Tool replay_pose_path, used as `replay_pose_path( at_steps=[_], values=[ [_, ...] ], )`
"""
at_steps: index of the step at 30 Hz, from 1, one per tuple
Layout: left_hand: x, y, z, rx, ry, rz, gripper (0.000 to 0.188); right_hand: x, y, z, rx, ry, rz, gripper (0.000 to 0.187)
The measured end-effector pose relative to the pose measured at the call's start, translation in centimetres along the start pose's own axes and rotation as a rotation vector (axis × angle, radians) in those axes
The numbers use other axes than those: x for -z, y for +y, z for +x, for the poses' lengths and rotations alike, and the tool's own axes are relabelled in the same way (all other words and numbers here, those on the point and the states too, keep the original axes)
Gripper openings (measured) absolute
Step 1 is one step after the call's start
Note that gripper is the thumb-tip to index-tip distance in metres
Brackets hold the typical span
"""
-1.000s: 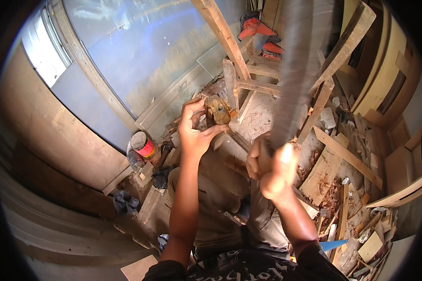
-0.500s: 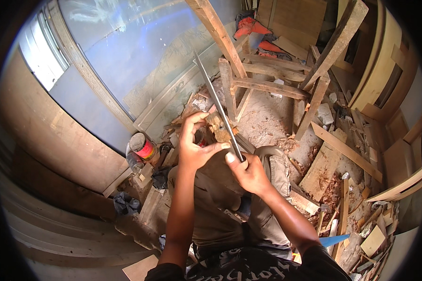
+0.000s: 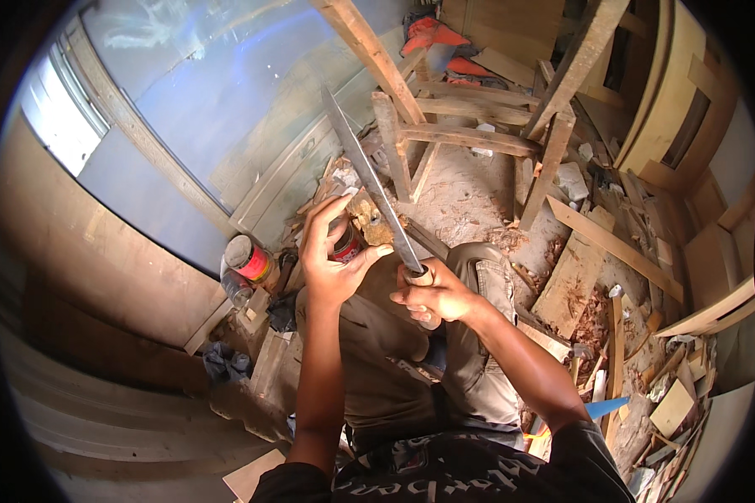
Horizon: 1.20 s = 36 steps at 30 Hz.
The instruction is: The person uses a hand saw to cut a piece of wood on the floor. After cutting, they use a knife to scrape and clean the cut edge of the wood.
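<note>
My right hand (image 3: pixel 434 293) is closed round the wooden handle of a long knife (image 3: pixel 369 172). Its narrow metal blade slants up and to the left, past my left hand. A rough yellowish-brown block (image 3: pixel 367 218) sits between the fingertips and thumb of my left hand (image 3: pixel 331 256), just left of the blade. The block's exact kind is unclear, and its far side is partly hidden. Behind the left fingers, a red tin (image 3: pixel 346 243) shows in part. Both hands are above my bent knees.
A wooden frame (image 3: pixel 470 138) with upright legs stands ahead. An open-topped tin with a red and yellow label (image 3: pixel 250 260) is at the left, above a dark plastic bag (image 3: pixel 226 362). Boards (image 3: pixel 575 285), shavings and offcuts cover the right floor. A blue pointed piece (image 3: pixel 606 407) lies near my right elbow.
My right hand has turned, so the blade shows more of its flat face and has swung off the block. The left hand and block have shifted slightly left. The whole view has shifted slightly.
</note>
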<state>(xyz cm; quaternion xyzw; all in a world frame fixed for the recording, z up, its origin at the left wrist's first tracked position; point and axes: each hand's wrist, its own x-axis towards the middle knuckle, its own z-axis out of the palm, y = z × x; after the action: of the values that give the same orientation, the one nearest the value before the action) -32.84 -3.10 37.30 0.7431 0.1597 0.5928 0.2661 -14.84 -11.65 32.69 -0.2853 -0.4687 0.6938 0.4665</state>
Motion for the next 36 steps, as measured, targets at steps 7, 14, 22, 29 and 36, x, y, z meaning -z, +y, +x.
replay_pose_path(
  at_steps=[7, 14, 22, 29, 36],
  values=[
    [-1.3, 1.0, -1.7, 0.008, -0.017, -0.013, 0.075, 1.4, 1.6, -1.5, -0.035, -0.163, 0.214, 0.025],
    [-1.0, 1.6, -3.7, 0.019, -0.013, -0.029, 0.077, 0.6, 3.0, -2.3, -0.102, -0.226, 0.373, 0.027],
    [0.0, 1.3, -1.3, 0.100, 0.075, 0.079, 0.074, -4.9, -0.4, -2.2, 0.350, 0.579, -0.720, 0.031],
    [-0.7, 0.3, 0.0, 0.090, 0.099, 0.044, 0.076, -4.7, -1.2, -2.9, 0.342, 0.559, -0.588, 0.033],
    [0.0, -0.1, 0.5, 0.089, 0.117, 0.091, 0.077, -7.6, -5.6, -3.6, 0.670, 0.489, -0.354, 0.017]
  ],
)
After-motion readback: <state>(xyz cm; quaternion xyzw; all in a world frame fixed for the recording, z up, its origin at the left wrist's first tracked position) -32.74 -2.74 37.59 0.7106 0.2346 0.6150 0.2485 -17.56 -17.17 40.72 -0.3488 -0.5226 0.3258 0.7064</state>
